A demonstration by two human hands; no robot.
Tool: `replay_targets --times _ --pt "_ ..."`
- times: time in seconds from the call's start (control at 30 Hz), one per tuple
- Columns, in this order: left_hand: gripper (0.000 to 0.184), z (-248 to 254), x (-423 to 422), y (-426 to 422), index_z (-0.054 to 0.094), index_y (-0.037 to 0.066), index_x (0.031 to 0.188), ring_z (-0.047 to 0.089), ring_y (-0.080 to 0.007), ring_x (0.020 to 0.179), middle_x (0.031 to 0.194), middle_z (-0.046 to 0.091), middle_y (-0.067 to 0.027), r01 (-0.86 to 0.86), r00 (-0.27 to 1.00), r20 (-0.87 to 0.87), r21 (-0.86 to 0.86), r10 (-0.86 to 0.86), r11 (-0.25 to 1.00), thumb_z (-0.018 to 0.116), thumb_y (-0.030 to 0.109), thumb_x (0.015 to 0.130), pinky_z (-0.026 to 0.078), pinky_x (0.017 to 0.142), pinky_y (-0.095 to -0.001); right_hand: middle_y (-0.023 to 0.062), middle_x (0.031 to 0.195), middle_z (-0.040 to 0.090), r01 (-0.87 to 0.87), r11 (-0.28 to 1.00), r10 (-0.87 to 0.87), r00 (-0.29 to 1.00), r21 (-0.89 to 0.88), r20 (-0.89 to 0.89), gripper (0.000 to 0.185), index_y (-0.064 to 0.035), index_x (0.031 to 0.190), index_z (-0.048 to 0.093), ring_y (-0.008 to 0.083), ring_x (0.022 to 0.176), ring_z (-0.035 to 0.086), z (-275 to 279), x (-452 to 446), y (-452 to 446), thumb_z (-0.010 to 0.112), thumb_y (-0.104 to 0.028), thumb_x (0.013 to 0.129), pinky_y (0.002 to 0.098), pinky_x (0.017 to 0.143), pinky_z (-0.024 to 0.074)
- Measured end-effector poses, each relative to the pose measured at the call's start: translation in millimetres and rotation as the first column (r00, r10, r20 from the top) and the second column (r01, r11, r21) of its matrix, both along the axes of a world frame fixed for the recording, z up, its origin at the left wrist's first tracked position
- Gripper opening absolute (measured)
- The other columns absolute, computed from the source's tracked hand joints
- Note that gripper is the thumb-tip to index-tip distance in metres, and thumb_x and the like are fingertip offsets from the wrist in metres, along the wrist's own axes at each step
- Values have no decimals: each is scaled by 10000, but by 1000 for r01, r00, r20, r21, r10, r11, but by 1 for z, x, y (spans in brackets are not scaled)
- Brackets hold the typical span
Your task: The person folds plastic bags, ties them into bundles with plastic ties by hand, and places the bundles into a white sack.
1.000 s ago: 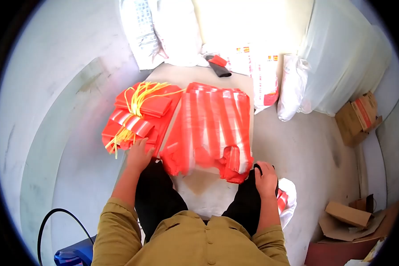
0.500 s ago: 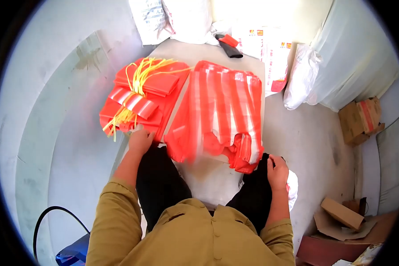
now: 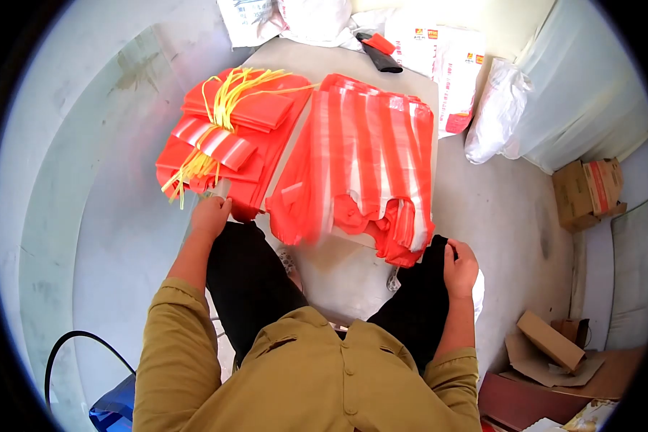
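My left hand (image 3: 211,217) is closed at the table's near left corner, beside my left knee and just below a pile of folded red plastic bags (image 3: 270,147). What its fingers hold, if anything, is hidden. At my right knee, the fingers of my right hand (image 3: 461,269) pinch the cloth of my black trousers (image 3: 423,302). Yellow strips (image 3: 227,108) lie across the left pile and around a red-and-white striped bundle (image 3: 216,147). Beside it lies a second stack of red bags with pale stripes (image 3: 381,147), its near edge ragged and overhanging the table.
Both piles rest on a light table (image 3: 288,54). White sacks (image 3: 317,18) and a black-and-red item (image 3: 381,52) are at the far end. To the right stand a white bag (image 3: 498,111), a cardboard box (image 3: 589,193) and flattened cardboard (image 3: 551,345). A blue bag (image 3: 114,403) sits lower left.
The view has tilted, so the table and both piles appear higher. My left hand appears further up and left; my right hand stays at the right knee. The stacks keep their arrangement.
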State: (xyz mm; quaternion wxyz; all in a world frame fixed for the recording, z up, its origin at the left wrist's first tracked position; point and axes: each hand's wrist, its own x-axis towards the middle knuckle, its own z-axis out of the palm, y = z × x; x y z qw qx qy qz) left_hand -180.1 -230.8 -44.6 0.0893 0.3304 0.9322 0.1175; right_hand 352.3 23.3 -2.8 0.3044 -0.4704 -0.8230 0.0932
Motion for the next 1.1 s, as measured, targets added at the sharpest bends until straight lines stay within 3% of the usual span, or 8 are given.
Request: replay_targets --times 1.1 --pt "441 1 11 18 778 78 945 714 -378 911 946 754 -181 61 998 -20 68 -60 996 574 469 974 557 826 -493 129 1029 738 -7 999 7 1000 -50 8 155 -53 1048 727 348 965 690 4 -6 1 680 -154 941 434 844 557"
